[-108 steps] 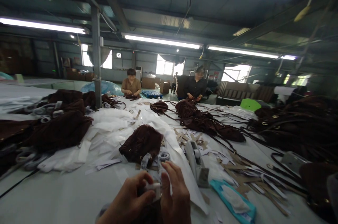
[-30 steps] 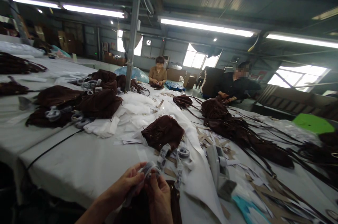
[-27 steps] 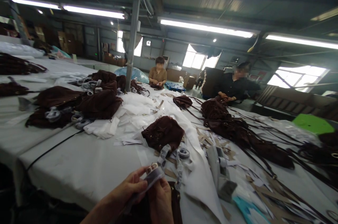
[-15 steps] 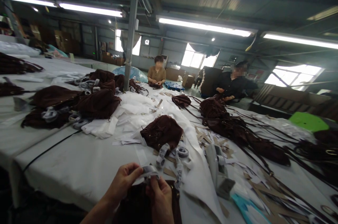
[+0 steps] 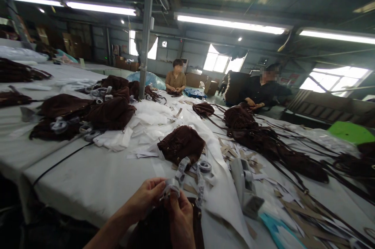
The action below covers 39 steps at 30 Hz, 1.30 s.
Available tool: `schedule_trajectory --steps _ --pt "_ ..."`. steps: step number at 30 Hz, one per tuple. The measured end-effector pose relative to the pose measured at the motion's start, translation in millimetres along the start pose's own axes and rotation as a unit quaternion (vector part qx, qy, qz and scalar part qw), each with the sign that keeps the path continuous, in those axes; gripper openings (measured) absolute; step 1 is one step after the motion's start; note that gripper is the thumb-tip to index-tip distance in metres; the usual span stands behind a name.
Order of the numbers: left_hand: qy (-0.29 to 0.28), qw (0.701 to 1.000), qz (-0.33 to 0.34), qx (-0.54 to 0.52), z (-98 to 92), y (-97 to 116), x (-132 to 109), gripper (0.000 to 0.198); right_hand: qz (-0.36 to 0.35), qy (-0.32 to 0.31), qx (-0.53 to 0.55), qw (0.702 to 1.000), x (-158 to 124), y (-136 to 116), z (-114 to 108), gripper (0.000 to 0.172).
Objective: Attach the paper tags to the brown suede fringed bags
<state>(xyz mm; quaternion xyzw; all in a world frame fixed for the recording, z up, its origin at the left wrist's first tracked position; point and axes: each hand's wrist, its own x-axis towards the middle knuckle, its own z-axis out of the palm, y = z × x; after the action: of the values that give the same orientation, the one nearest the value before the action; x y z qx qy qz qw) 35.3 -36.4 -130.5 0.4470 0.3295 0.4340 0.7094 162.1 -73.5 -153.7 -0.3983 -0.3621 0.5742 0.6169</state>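
Observation:
My left hand (image 5: 152, 193) pinches a rolled bag strap in pale clear wrapping (image 5: 172, 185) from the left. On its right and lower side, the fingers of my right hand (image 5: 181, 210) are closed on the same wrapped roll. A small metal-looking fitting shows at the roll, too small to make out. Under both hands lies a dark brown bag (image 5: 154, 227), partly hidden by my wrists. Another brown bag (image 5: 182, 144) sits just beyond, with wrapped strap ends (image 5: 205, 167) beside it.
Brown bags (image 5: 109, 114) are piled at the left, and more with long straps (image 5: 272, 147) at the right. A grey tape dispenser (image 5: 244, 186) stands right of my hands amid paper strips (image 5: 295, 206). A metal post (image 5: 144, 42) rises beyond. Two people (image 5: 175, 79) are across the table.
My left hand has moved slightly right and up, closer to my right hand, and the wrapped strap looks more tightly rolled. The person at right has brought their hands together.

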Motion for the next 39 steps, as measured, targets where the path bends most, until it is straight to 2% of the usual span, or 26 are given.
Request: schedule_trajectory --steps 3,8,13,16,17,19,22,24,26,31,35,39 --pt "-0.031 0.999 0.001 -0.008 0.3 -3 0 0.042 0.029 -0.024 0.041 0.998 -1 -1 2 0.031" --pt "-0.039 0.998 -0.033 -0.048 -0.3 -10 -4 0.038 0.024 0.007 0.053 0.998 -4 -5 4 0.039" --pt "-0.061 0.998 -0.006 0.032 5.5 -6 -8 0.036 0.036 0.026 0.093 0.995 0 4 -2 0.045" --pt "-0.034 0.998 0.02 0.045 4.3 -5 -4 0.035 0.038 0.061 0.095 0.993 2 8 -6 0.059" --pt "-0.02 0.999 0.025 0.039 2.6 -5 -2 0.035 0.034 0.071 0.07 0.994 2 7 -7 0.06" --pt "0.001 0.999 0.021 0.029 -1.3 -6 3 0.034 0.006 0.083 -0.025 0.996 0 2 -9 0.052" --pt "0.003 0.999 -0.005 0.039 -4.0 -5 7 0.035 -0.05 0.081 -0.189 0.977 -3 -10 -7 0.038" --pt "0.0 0.998 -0.022 0.057 -2.5 -3 7 0.037 -0.057 0.067 -0.232 0.969 -2 -16 -4 0.035" --pt "-0.01 0.997 -0.035 0.07 -0.3 -1 8 0.038 -0.046 0.063 -0.212 0.974 1 -19 0 0.035" --pt "-0.066 0.993 -0.075 0.059 -1.1 6 15 0.042 -0.009 0.11 -0.12 0.987 13 -19 8 0.034" --pt "-0.068 0.993 -0.074 0.069 -3.5 6 15 0.044 0.011 0.116 -0.046 0.992 18 -18 7 0.035" --pt "-0.055 0.995 -0.069 0.036 -7.6 -7 4 0.052 0.016 0.128 0.021 0.991 19 -13 1 0.033"
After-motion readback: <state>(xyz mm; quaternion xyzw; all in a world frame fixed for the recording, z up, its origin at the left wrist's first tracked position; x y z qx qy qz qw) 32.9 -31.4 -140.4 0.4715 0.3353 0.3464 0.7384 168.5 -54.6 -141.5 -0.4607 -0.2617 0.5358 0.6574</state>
